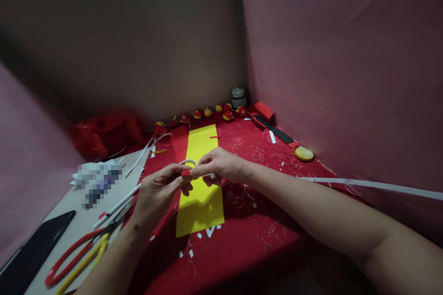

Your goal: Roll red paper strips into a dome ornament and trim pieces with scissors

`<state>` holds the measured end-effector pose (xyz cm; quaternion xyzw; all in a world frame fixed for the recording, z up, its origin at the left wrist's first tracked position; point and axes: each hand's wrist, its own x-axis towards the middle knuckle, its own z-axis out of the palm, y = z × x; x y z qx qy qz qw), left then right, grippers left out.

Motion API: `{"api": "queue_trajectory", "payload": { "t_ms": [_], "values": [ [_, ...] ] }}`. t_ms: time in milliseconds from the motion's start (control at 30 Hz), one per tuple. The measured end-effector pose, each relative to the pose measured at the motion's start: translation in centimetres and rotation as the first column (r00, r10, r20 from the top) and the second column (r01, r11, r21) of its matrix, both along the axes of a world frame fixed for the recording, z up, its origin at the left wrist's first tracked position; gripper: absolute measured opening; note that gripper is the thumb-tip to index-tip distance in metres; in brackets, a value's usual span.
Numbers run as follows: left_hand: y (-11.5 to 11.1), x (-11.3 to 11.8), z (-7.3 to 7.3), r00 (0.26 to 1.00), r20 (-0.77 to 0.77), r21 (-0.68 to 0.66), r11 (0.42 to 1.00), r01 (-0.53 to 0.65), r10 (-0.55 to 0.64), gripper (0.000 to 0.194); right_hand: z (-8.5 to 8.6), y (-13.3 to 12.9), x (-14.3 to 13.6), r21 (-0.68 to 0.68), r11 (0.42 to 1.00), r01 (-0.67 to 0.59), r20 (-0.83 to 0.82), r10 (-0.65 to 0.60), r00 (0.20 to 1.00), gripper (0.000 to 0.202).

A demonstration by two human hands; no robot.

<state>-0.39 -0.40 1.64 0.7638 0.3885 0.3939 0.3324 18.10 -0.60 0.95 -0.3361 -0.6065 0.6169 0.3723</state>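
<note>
Over a yellow ribbed sheet, my left hand and my right hand meet fingertip to fingertip. Between them shows a short red strip, pinched by both hands. A thin white strip curves up behind the fingers; its end by my right hand is partly hidden, so I cannot tell which hand grips it. Under the yellow sheet's far left edge lies a red sheet. White scraps are scattered at its near edge.
Red- and yellow-handled scissors and a dark tablet-like slab lie at left. Several small red-yellow balls line the back, near a lidded jar. A red bag, a round yellow case and loose threads surround the work.
</note>
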Motion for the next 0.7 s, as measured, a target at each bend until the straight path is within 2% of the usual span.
{"api": "queue_trajectory", "payload": {
  "t_ms": [100,267,400,500,600,700],
  "values": [
    [-0.5,0.4,-0.1,0.991,0.129,-0.085,0.996,-0.014,0.025,0.014,0.1,0.0,0.1,-0.004,0.997,-0.077,-0.086,0.076,0.993,0.035],
    [-0.3,0.1,-0.6,0.99,0.138,-0.022,1.0,-0.022,0.025,0.012,0.2,0.2,0.3,-0.037,0.996,-0.075,0.014,0.076,0.997,0.035],
    [0.2,-0.2,-0.5,0.999,0.045,0.052,0.999,-0.002,-0.001,0.011,0.1,0.4,0.6,-0.032,0.998,-0.045,0.09,0.048,0.995,0.035],
    [0.5,-0.4,-0.3,0.995,-0.1,0.153,0.988,0.03,-0.015,0.01,-0.1,0.5,0.7,-0.024,1.0,-0.01,0.135,0.013,0.991,0.032],
    [0.6,-0.5,-0.1,0.967,-0.253,0.275,0.959,0.062,0.01,0.007,-0.4,0.5,0.8,0.015,1.0,0.002,0.149,-0.004,0.989,0.027],
    [0.7,-0.8,-0.1,0.94,-0.339,0.371,0.923,0.098,0.037,0.008,-0.7,0.5,0.7,0.043,0.999,0.0,0.164,-0.007,0.986,0.028]
  ]
}}
